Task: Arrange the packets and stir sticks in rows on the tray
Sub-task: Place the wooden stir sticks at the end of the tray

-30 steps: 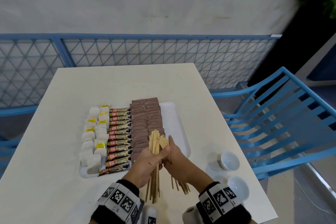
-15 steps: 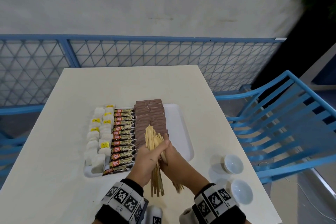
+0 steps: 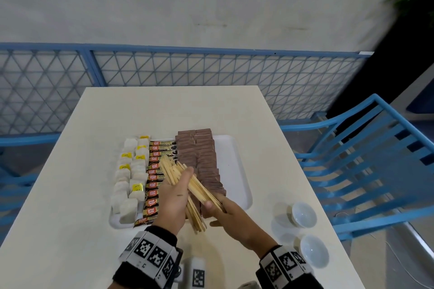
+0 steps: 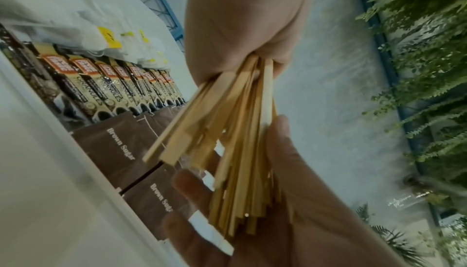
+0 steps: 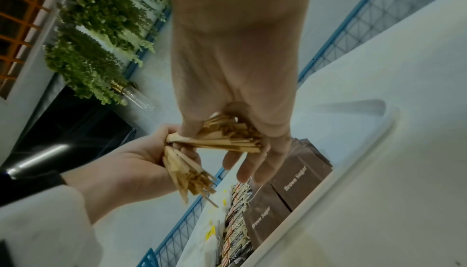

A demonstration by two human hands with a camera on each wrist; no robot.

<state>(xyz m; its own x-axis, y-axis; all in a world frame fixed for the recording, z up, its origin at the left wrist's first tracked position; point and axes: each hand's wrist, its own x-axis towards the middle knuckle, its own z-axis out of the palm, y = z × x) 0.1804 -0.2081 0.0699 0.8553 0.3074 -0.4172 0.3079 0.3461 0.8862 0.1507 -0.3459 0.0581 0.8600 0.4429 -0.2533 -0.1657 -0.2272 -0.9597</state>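
Holding a fanned bundle of wooden stir sticks (image 3: 187, 185) above the near end of the white tray (image 3: 234, 171), the left hand (image 3: 173, 199) is clenched around the middle of the bundle while the right hand (image 3: 232, 213) pinches a sub-group of sticks at their lower ends, its other fingers loose. The sticks splay in several directions, so the step in hand looks like squaring them up or splitting off a share. To do it well, I would tap the ends level against the table (image 3: 70, 195), keep the left grip firm, and draw off only a thin, flat sheaf so it can be laid parallel to the packets.

On the tray, from left to right, lie white tea bags with yellow tags (image 3: 131, 171), a row of coffee granule sticks (image 3: 156, 164), and two overlapping rows of brown sugar packets (image 3: 199, 155). The strip of tray right of the sugar is bare, the likely place for the sticks. Two small white cups (image 3: 304, 214) stand on the table, right of the tray.
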